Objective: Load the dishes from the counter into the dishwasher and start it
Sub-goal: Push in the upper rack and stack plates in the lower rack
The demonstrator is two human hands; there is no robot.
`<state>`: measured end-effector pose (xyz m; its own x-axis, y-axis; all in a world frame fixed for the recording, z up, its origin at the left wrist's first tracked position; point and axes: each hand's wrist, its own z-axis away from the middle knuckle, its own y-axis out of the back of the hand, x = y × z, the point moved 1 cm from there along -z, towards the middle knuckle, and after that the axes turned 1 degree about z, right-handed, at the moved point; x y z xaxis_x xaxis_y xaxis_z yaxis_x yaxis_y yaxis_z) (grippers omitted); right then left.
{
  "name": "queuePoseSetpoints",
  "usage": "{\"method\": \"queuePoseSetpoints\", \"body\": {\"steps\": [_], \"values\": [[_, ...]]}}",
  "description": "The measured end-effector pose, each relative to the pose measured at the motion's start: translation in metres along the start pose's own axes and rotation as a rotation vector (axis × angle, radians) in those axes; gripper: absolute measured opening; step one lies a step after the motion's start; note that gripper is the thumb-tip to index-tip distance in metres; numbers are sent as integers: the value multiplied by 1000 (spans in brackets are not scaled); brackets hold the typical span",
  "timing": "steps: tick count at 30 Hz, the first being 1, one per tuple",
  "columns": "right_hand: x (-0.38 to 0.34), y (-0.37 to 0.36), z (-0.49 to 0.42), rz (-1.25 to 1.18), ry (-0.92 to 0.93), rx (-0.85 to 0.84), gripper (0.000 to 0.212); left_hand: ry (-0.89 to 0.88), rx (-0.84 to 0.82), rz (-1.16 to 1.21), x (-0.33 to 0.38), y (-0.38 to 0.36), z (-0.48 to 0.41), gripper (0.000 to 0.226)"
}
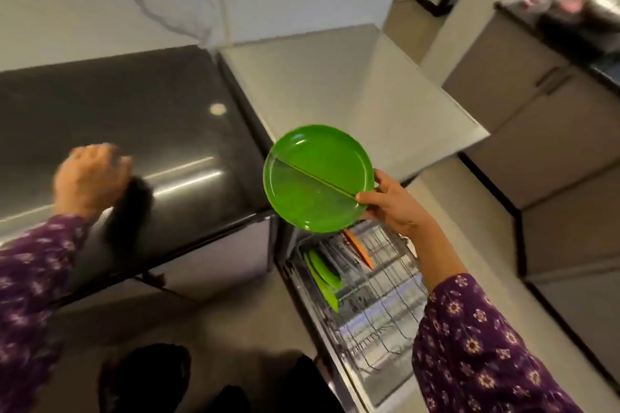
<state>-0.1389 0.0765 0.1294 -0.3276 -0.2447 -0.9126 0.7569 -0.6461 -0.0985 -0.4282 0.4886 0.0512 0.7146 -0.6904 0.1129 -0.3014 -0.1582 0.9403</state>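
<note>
My right hand [391, 203] pinches the rim of a round green plate [317, 178], holding it above the pulled-out dishwasher rack [379, 305]. In the rack two green plates [323, 273] stand on edge at the left, and an orange plate [359, 248] stands further back. My left hand [89, 176] is over the black counter [134, 117] at the left, blurred, with its fingers curled; a dark shape lies just under it and I cannot make out what it is.
A grey appliance top [352, 90] adjoins the black counter on the right. Grey cabinets [536, 131] stand at the right across a strip of floor. My feet [157, 375] show at the bottom.
</note>
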Motion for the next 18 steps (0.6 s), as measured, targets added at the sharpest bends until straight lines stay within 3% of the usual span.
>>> {"method": "queuePoseSetpoints", "body": {"steps": [4, 9, 14, 18], "values": [[14, 92, 27, 121, -59, -24, 46, -256, -103, 342, 226, 2, -31, 33], [47, 180, 38, 268, -230, -31, 33, -665, -219, 532, 419, -27, -18, 45], [106, 243, 23, 448, -384, 103, 26, -787, -430, 541, 508, -63, -25, 57], [162, 262, -11, 641, -350, 234, 36, -1065, -554, 286, 521, -96, -39, 76]]}}
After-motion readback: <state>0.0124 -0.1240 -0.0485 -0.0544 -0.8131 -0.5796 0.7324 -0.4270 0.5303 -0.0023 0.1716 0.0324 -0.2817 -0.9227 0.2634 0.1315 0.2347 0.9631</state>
